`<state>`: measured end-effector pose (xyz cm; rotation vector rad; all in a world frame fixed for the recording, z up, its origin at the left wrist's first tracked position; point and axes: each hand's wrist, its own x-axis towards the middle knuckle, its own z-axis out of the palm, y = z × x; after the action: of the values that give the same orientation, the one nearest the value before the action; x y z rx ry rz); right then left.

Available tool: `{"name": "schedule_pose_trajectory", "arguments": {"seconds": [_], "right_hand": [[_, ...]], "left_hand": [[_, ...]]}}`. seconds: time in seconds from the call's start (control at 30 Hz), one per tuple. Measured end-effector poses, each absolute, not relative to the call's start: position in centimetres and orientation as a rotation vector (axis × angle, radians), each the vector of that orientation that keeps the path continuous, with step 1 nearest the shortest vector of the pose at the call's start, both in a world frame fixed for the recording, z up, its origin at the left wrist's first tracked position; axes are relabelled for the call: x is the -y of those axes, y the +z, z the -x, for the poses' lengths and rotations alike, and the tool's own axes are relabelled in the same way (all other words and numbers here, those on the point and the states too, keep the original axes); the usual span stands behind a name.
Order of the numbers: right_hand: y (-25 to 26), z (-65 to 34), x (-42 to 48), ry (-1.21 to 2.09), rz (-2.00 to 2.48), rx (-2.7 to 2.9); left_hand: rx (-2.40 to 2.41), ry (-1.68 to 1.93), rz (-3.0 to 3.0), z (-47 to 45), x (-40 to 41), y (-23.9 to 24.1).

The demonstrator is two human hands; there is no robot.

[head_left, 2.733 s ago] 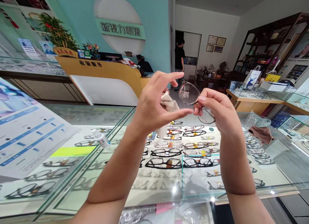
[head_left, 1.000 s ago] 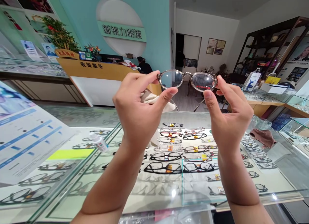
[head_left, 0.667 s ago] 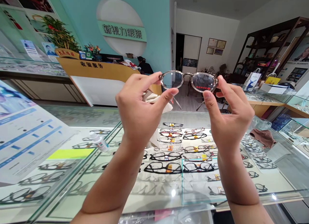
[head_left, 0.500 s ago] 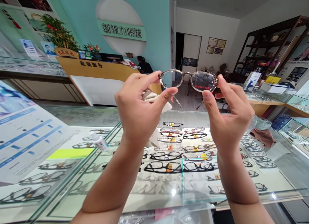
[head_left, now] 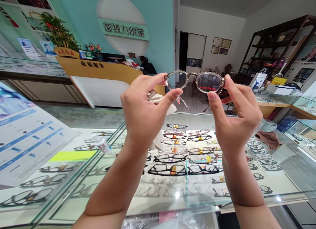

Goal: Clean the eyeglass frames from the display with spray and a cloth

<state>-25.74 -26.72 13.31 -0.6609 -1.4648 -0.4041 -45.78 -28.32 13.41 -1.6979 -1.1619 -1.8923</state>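
Note:
I hold a pair of clear-framed glasses (head_left: pixel 195 81) up at eye level, lenses facing me, red lettering on the right lens. My left hand (head_left: pixel 144 113) pinches the left rim between thumb and forefinger, and a cream cloth (head_left: pixel 155 98) is tucked in the same hand. My right hand (head_left: pixel 235 115) pinches the right rim the same way. The temples hang open behind the frame.
Below my arms a glass display counter (head_left: pixel 172 196) holds several rows of frames. A small white bottle (head_left: pixel 101 144) lies on the glass at left beside a printed poster (head_left: pixel 27 136). A brown cloth (head_left: pixel 269 138) rests at right. A person sits behind the yellow reception desk (head_left: pixel 106 71).
Earlier my right hand held the glasses edge-on while my left held the cloth apart; both hands now hold the frame level. In the last second it has shifted slightly right.

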Motion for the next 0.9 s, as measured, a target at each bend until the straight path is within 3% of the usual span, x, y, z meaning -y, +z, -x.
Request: {"name": "schedule_pose_trajectory", "arguments": {"seconds": [0.9], "right_hand": [[13.23, 25.55, 26.98, -0.225, 0.603, 1.452]], "left_hand": [[1.172, -1.889, 1.749, 45.11, 27.44, 13.03]]}}
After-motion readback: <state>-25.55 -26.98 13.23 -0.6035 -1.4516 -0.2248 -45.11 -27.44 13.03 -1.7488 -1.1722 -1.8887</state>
